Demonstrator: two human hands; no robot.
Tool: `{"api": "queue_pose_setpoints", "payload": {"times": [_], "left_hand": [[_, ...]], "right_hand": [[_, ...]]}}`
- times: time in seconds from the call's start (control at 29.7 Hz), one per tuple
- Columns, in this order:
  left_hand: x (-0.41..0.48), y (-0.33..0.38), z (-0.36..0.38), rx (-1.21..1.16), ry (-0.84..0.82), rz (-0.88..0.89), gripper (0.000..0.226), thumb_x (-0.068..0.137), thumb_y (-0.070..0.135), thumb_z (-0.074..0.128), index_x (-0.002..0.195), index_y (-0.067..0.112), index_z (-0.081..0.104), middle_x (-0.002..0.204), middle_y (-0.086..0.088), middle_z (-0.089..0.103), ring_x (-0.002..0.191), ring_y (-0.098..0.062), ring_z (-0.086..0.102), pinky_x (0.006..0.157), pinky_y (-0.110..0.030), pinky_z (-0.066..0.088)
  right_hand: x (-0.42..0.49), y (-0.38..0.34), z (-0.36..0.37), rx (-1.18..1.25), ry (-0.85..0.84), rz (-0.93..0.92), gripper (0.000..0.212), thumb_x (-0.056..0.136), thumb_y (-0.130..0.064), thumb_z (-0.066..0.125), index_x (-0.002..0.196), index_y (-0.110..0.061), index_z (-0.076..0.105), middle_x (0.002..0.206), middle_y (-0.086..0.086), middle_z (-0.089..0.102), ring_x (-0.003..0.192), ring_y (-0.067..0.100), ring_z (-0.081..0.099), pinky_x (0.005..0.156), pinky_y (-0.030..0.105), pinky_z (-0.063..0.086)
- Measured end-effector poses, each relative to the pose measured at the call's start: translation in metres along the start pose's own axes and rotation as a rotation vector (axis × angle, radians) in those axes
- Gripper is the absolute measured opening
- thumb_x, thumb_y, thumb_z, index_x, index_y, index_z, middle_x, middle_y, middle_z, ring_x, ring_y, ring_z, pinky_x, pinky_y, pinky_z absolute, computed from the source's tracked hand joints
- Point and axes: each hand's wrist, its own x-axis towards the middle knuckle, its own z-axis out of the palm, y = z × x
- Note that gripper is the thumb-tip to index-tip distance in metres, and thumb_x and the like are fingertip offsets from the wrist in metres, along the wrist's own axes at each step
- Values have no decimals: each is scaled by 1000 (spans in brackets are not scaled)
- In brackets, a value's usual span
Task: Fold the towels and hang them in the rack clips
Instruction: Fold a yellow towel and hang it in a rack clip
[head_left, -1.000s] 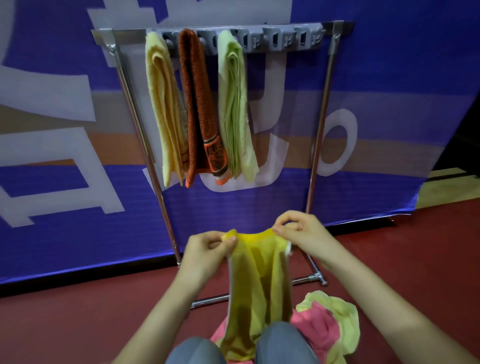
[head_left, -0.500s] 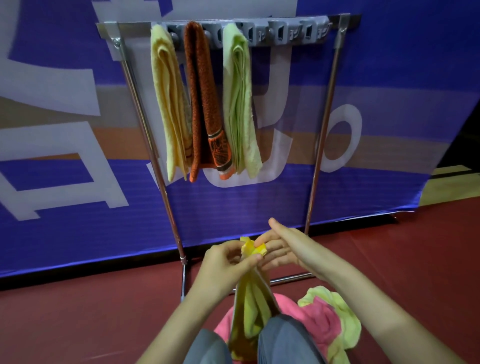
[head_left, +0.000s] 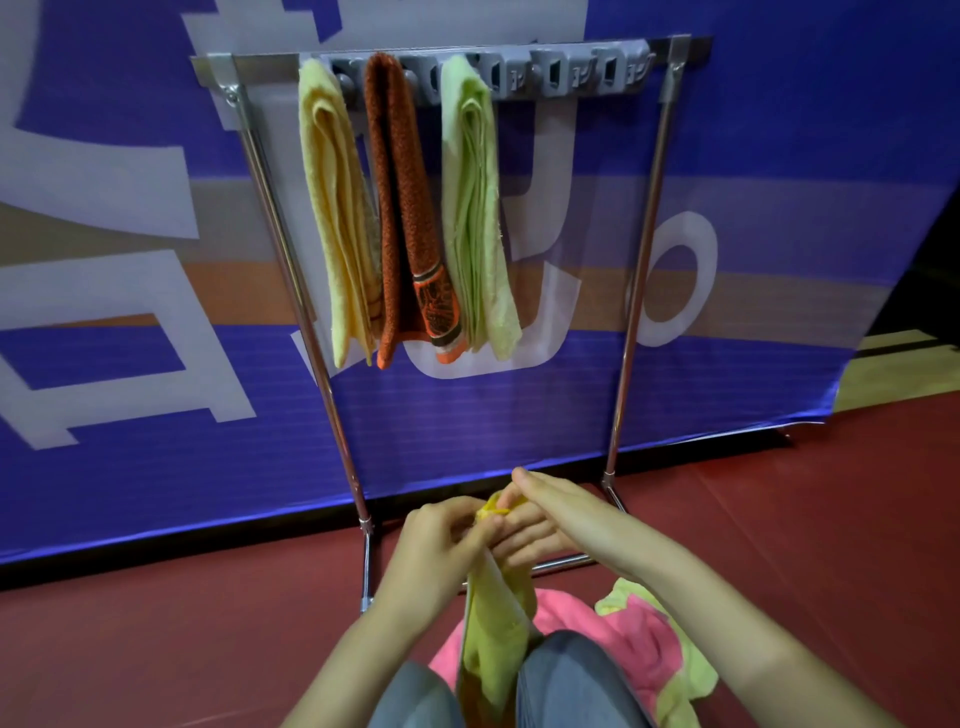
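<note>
Cloth is the whole matter in the head view: the yellow towel (head_left: 493, 623) hangs as a narrow folded strip, its long axis near upright. Its gathered top is up at the hands and its tail drops between the person's knees (head_left: 566, 680). The left hand (head_left: 441, 545) has its fingers curled and pinches the bunched top edge. The right hand (head_left: 545, 519) lies against the same edge with straighter fingers, and appears to nip a corner under the thumb. The towel looks light, soft and limp, so it would likely sag or unfold wherever it is not held. The best hold seems to be the folded top, all layers pinched together, which is also the end a clip would take.

Above, on the rack (head_left: 641, 260), the clip bar (head_left: 571, 75) carries a pale yellow towel (head_left: 332, 208), an orange towel (head_left: 400, 208) and a light green towel (head_left: 472, 208). Each hangs lengthwise, and there are free clips to their right. A pink and green pile (head_left: 639, 639) lies on the floor just beside the knees
</note>
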Motion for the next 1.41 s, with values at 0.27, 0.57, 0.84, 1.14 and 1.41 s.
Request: {"api": "queue_pose_setpoints", "payload": {"times": [0.27, 0.57, 0.84, 1.14, 1.41], "left_hand": [[5, 3, -24, 70, -78, 70, 23, 89, 22, 52, 68, 18, 58, 55, 8, 49, 58, -1, 45, 57, -14, 34], [13, 18, -55, 68, -49, 101, 24, 91, 18, 50, 71, 7, 58, 57, 6, 51, 56, -4, 46, 60, -30, 43], [7, -9, -78, 381, 41, 2, 30, 93, 35, 41, 66, 23, 46, 67, -4, 55, 66, -22, 53, 67, -40, 42], [40, 69, -136, 775, 392, 375, 31, 94, 31, 38, 88, 6, 54, 81, -21, 61, 77, -40, 58, 60, -37, 36], [39, 58, -129, 734, 350, 289, 29, 94, 31, 39, 82, 7, 51, 84, -22, 63, 80, -40, 58, 59, -39, 36]], "right_hand": [[-3, 3, -5, -213, -85, -72, 16, 97, -29, 32, 89, -19, 43, 68, 4, 59, 48, 8, 57, 36, 17, 43], [8, 26, -32, -529, -66, 24, 16, 92, -20, 48, 77, -21, 47, 46, -4, 53, 33, 2, 50, 33, 14, 38], [9, 19, -53, -756, 257, -366, 10, 75, -35, 55, 68, -29, 54, 74, -5, 55, 71, 3, 50, 75, 31, 42], [-19, -122, -38, -738, 460, -830, 11, 79, -11, 66, 83, -20, 69, 76, 0, 70, 72, 9, 63, 73, 32, 52], [-11, -128, -46, -837, 507, -724, 11, 76, -14, 70, 83, -20, 64, 73, -9, 62, 63, -1, 57, 69, 22, 46]]}}
